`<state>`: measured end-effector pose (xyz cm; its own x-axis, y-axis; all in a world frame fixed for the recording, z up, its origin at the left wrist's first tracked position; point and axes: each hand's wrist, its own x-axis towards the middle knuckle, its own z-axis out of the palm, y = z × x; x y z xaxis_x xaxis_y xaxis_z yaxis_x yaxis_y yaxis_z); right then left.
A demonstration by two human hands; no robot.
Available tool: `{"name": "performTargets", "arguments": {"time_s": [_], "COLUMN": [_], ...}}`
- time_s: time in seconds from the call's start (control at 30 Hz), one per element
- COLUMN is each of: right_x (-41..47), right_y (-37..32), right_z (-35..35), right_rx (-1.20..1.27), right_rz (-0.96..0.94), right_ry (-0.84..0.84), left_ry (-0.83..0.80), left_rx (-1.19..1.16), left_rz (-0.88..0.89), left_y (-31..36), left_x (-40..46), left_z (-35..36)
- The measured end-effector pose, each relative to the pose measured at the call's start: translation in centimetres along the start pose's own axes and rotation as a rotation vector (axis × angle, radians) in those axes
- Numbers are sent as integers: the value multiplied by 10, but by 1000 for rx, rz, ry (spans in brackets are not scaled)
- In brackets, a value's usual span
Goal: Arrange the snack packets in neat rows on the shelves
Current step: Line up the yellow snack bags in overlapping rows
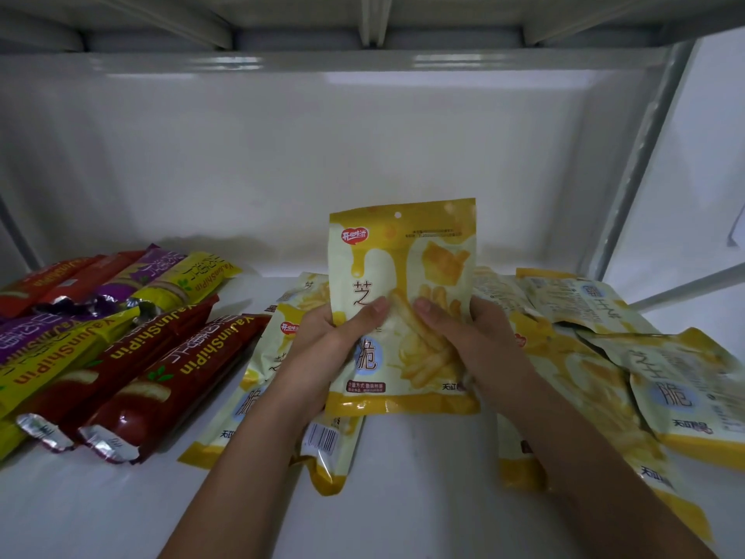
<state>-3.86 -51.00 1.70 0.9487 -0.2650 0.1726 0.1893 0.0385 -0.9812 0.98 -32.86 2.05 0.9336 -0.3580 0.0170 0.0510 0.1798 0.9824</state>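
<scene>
A yellow and cream snack packet (403, 260) stands upright above the middle of the white shelf (423, 470). My left hand (330, 340) grips its left edge with the thumb across the front. My right hand (467, 336) grips its right edge the same way. Under and beside it lie several more yellow packets: a few flat ones on the left (258, 397) and a loose overlapping heap on the right (604, 357).
Long biscuit sleeves in dark red (161, 381), yellow (52, 361), purple and orange lie side by side at the shelf's left. A grey upright post (641, 155) stands at the right back corner. The upper shelf's underside (363, 58) hangs overhead.
</scene>
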Motion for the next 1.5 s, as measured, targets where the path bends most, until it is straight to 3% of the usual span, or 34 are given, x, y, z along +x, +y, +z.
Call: {"name": "performTargets", "arguments": {"time_s": [0.4,0.7,0.93,1.23,1.37,1.5], "right_x": [-1,2,1,1,3,4], "right_y": [-2,2,-2,-3,0,5], "right_z": [3,2,0,-2,-3,-3], "right_rx": [-57,-162,-85,-10,16,-89], "right_rz": [22,-67,20,18,9,35], "right_ry": [-56,114,-20,-2,-18,-164], "left_ry": [35,-52,-35,-76,-18,35], "left_rx": [117,157,57,79,108,129], "left_rz": [81,18,-14,24,76,123], "left_y": [-4,-5,-5,-1,-3,-3], "left_x": [2,3,4,0,2,4], "left_z": [-3,-3,-7,-5,-7,-7]}}
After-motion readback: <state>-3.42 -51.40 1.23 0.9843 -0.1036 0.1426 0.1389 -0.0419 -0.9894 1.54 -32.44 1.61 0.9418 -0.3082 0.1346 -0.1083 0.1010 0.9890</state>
